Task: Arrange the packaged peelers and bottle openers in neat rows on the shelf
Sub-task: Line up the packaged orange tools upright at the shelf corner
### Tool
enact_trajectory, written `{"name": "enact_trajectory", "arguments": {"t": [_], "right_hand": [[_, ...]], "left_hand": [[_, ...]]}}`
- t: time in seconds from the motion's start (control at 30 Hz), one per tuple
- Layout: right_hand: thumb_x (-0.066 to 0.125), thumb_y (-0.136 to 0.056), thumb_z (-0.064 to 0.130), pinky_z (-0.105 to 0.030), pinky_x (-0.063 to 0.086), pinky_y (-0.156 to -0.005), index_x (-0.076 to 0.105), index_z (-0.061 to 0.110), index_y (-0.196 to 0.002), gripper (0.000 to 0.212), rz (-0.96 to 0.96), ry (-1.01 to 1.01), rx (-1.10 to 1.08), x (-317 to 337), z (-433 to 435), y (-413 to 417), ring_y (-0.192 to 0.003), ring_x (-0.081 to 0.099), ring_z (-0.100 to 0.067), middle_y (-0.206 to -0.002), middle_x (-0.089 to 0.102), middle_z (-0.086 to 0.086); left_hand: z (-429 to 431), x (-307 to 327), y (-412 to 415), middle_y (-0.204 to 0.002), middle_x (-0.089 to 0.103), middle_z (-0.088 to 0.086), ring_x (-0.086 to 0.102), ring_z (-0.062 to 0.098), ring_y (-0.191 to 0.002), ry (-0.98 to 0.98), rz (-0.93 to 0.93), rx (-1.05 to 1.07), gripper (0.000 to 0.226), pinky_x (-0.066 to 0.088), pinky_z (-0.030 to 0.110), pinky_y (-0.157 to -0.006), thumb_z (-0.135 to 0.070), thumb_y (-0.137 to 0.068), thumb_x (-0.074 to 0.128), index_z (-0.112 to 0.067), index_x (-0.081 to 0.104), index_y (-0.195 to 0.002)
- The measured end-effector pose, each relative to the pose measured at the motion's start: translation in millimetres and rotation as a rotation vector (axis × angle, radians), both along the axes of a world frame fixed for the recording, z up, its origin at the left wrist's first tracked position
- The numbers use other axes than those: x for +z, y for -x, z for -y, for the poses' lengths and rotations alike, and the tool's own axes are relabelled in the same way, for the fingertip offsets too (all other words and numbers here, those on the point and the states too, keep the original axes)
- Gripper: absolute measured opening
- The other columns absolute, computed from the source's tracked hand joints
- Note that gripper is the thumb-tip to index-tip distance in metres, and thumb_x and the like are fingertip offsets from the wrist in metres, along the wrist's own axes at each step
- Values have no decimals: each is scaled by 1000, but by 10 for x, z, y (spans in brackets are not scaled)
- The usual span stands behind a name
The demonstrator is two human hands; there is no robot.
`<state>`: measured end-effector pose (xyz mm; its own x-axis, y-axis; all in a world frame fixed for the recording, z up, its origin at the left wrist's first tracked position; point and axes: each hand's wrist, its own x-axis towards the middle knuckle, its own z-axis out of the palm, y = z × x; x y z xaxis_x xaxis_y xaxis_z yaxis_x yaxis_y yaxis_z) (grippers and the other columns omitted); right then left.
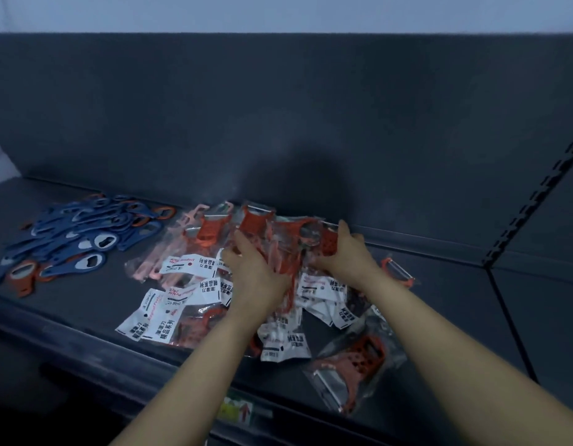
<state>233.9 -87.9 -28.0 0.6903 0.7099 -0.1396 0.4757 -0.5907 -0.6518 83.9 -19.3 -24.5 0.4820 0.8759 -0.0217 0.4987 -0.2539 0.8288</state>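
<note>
The right hand is curled round an orange plastic peeler in a clear bag at the far right of the heap, with the thumb raised over the packet's far edge. The left hand is laid palm down with fingers stretched out on the middle of the heap, and nothing is gripped by it. Both hands are set on a loose heap of clear-bagged orange and pink peelers with white printed header cards, which is spread over the middle of the dark grey metal shelf; the packets are overlapped at many angles and no row is formed among them. Just right of the right wrist an orange peeler with a steel blade is seen, partly hidden by the forearm; whether it is bagged cannot be told. At the near right of the heap, close to the shelf's front edge, a bagged dark orange peeler is laid with its blade end toward the near side. To the left of the heap, and just beside it at the far end, a pile of flat blue and orange bottle openers is scattered without order. The shelf is backed by a dark back panel, a perforated black upright is fixed at the right, and a small coloured label is stuck on the front edge.
</note>
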Motion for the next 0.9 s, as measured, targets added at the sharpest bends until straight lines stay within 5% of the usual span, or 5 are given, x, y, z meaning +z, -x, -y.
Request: {"name": "enact_trajectory", "arguments": {"t": [0.13,0.33,0.57,0.7,0.9], "right_hand": [[74,-77,17,-25,43,-79,-2,17,-149,105,-52,-58,-109,15,-51,80,-114,47,-33,-138,25,-19],[70,-77,5,-36,46,-97,-18,12,-147,112,-234,-42,-267,40,-79,80,-124,45,-34,-144,35,-20],[66,-73,-7,-35,46,-95,24,5,-138,78,-320,-139,-335,124,-119,80,-112,52,-28,-111,56,-12],[72,-68,-4,-36,52,-85,47,1,-120,58,-390,-224,-288,128,-163,83,-96,63,-25,-103,65,-13],[73,-81,16,-39,52,-90,55,7,-109,35,-396,-390,-404,66,-248,122,-93,65,-23,-103,67,-9]], "left_hand": [[-88,2,44,-92,60,-2,58,10,-79,-67,43,-80,38,41,16,-56,-13,-72,70,-20,46,-99],[-346,165,54,-92,60,-8,59,6,-78,-4,178,-190,33,42,19,-58,-15,-82,67,-26,42,-100],[-794,292,51,-83,67,3,65,20,-77,-141,68,-190,13,47,29,-61,-15,-77,70,-16,60,-84],[-900,236,-58,-135,41,19,34,37,-126,-272,-341,-183,65,34,45,-102,-39,-80,66,-5,38,-128],[-954,219,-114,-135,39,16,28,38,-131,-180,-336,-305,69,33,53,-104,-36,-81,65,-13,25,-132]]}}
